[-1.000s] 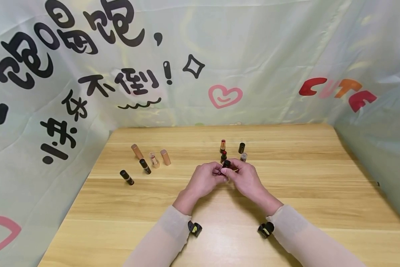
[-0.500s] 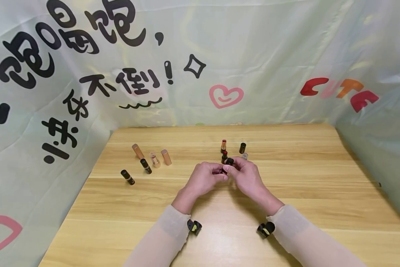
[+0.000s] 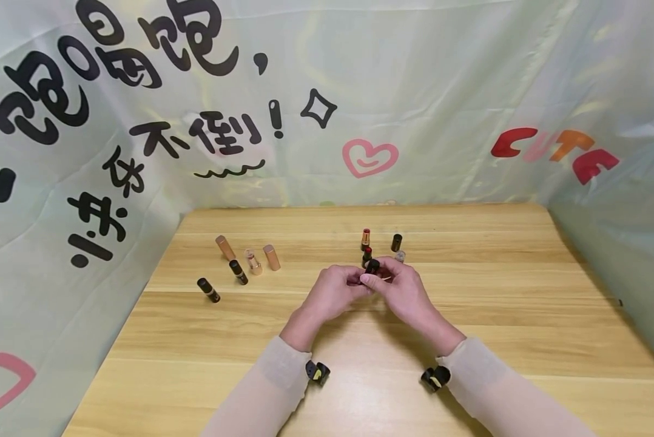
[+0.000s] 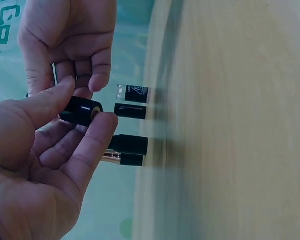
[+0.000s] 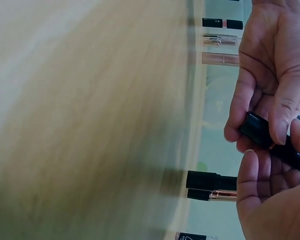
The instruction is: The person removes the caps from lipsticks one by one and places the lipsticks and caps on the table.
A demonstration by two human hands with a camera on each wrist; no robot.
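Both hands meet around a black lipstick tube (image 5: 256, 129). My left hand (image 3: 335, 292) pinches its lower end between thumb and fingers, seen closely in the left wrist view. On the upper end (image 3: 372, 267), the thumb and fingers of my right hand (image 3: 400, 292) take hold. A gold-toned band shows partway along the tube in the right wrist view. Just beyond the hands stand a black lipstick with an exposed red tip (image 3: 367, 255) and a gold-and-black one with a red tip (image 3: 366, 238). My right fingers partly hide a clear-topped lipstick (image 3: 400, 256).
A small black cylinder (image 3: 396, 243) stands at the back right. To the left are two rose-gold tubes (image 3: 271, 257), a clear-capped lipstick (image 3: 253, 262) and two black tubes (image 3: 209, 290). Printed cloth (image 3: 431, 109) borders the wooden table (image 3: 469, 267) behind and at both sides.
The tube's upper end in my right hand leaned right half a second ago and now sits slightly further left. My left hand has hardly moved. The standing lipsticks have stayed in place.
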